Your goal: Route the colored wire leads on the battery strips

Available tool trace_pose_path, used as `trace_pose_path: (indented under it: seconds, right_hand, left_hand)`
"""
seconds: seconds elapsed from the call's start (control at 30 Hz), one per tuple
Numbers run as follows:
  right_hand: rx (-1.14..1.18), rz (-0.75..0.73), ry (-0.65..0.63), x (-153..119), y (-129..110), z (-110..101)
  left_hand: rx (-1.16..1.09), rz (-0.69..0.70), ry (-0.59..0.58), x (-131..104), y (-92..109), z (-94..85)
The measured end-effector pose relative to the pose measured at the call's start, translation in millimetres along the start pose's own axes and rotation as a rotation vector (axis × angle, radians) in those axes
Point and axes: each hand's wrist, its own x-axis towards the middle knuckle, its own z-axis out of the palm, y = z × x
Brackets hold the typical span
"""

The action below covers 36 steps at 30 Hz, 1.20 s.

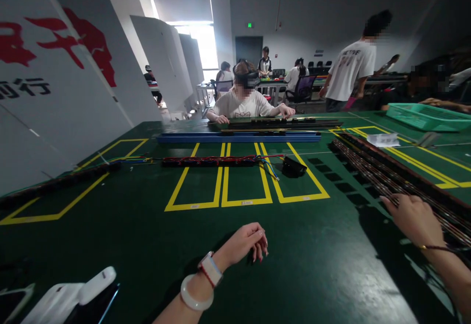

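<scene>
My left hand (pixel 248 243), with a white watch and a pale bangle on its wrist, is held over the green table (pixel 301 275). Its fingers droop loosely, slightly apart, and nothing is in them. On the right, my right hand (pixel 415 218) lies across a bundle of long dark strips with copper-coloured wires (pixel 371 174). The thumb is at the bundle's left side and the fingers curl over the strips, their tips partly hidden. In the middle lies a black strip with red and blue wires (pixel 209 161), beside a small black piece (pixel 293 167).
Yellow tape outlines (pixel 246 202) mark the table. Farther back are a blue rail (pixel 239 138) and a seated person (pixel 243 98) with hands on dark strips. A green basket (pixel 427 118) stands at right. Another wired strip (pixel 73 176) and a white device (pixel 97 284) lie left.
</scene>
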Motion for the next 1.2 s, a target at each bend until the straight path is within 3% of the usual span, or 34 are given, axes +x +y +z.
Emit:
trace_pose_path:
  seconds: [0.13, 0.27, 0.37, 0.57, 0.73, 0.83, 0.9, 0.97, 1.1, 1.2]
  right_hand:
    - [-0.002, -0.205, 0.044, 8.4, -32.7, -51.7]
    - [0.148, -0.345, -0.004, 22.5, -106.2, -93.6]
    - [0.297, -0.48, -0.065, 27.6, -178.2, -102.3]
    - [0.496, -0.729, -0.171, 20.0, -324.1, -107.6]
    - [0.592, -0.884, -0.245, -1.7, -427.0, -117.5]
    - [0.649, -0.911, -0.29, -19.1, -467.7, -121.6]
    - [0.687, -0.905, -0.301, -28.8, -477.2, -126.3]
    - [0.75, -0.888, -0.283, -33.9, -467.7, -134.5]
    - [0.956, -0.851, -0.225, -26.3, -398.9, -156.4]
    - [1.063, -0.776, -0.273, -16.7, -337.8, -163.1]
  left_hand:
    - [0.01, 0.002, -0.016, 0.7, -1.2, -0.2]
    - [0.088, -0.014, -0.061, -1.0, 5.0, 5.7]
    - [0.164, -0.029, -0.145, -4.2, 8.8, 19.5]
    - [0.166, -0.044, -0.303, -23.5, 4.1, 64.3]
    - [0.168, -0.064, -0.258, -55.0, 0.9, 85.0]
    - [0.17, -0.075, -0.179, -70.6, 0.0, 86.7]
    - [0.182, -0.078, -0.131, -78.0, -0.9, 86.6]
    - [0.159, -0.087, -0.097, -83.2, -1.9, 86.7]
    - [0.085, -0.142, -0.058, -86.6, -1.8, 84.2]
    - [0.087, -0.197, -0.019, -79.9, 0.9, 77.7]
